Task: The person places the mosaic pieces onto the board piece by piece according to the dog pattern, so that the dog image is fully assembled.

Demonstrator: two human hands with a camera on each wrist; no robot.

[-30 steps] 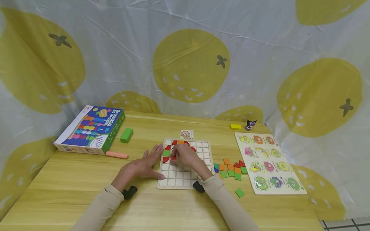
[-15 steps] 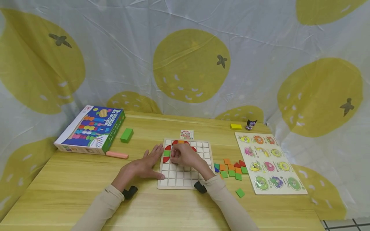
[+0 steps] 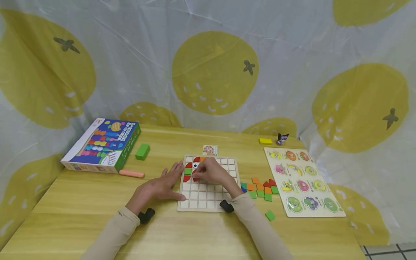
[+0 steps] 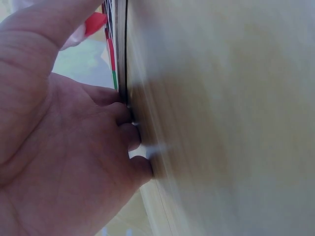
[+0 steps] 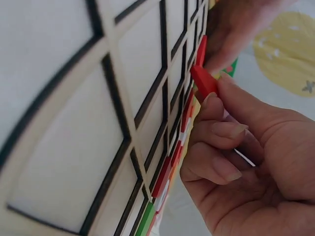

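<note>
Red and wedge-shaped, a small wooden piece [image 5: 203, 80] is pinched between the thumb and fingertips of the right hand [image 3: 212, 173], held at the surface of the white grid board [image 3: 208, 196] in its upper left part. In the right wrist view the piece stands tilted against the grid's cells, with the other fingers curled loosely below it. Several pieces already lie in the board's upper left corner: red curved ones, a green square [image 3: 187, 171] and an orange one at the top edge.

The left hand [image 3: 159, 187] lies flat on the wooden table [image 3: 81, 209] with fingers straight and spread, its fingertips touching the board's left edge; it holds nothing. The left wrist view shows the fingers pressed down along that edge.

Just right of the board sits a loose cluster of orange, green and red tiles [image 3: 260, 189], with one green tile [image 3: 269, 216] apart nearer the person. Farther right lies a fruit peg puzzle [image 3: 302, 182]. Behind the board is a small pattern card [image 3: 209, 150]. At the left of the table are a colourful game box [image 3: 102, 144], a green block [image 3: 142, 151] and a pink stick [image 3: 131, 174]. A yellow block [image 3: 265, 141] and a small dark figurine [image 3: 282, 138] stand at the far right edge.
</note>
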